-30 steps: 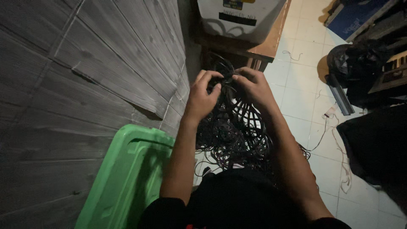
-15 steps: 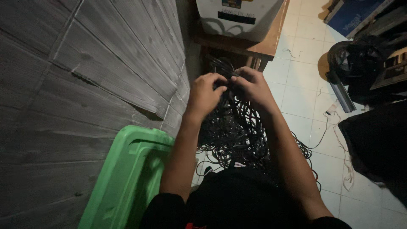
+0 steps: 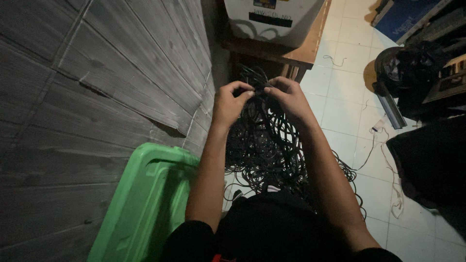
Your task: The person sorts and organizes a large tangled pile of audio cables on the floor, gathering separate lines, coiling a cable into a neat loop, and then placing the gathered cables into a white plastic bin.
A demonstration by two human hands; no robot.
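Both hands' grip pinches the black cable tangle (image 3: pixel 264 140) closed.

The green bin (image 3: pixel 145 204) runs off the bottom edge; the white box (image 3: pixel 272 19) off the top.
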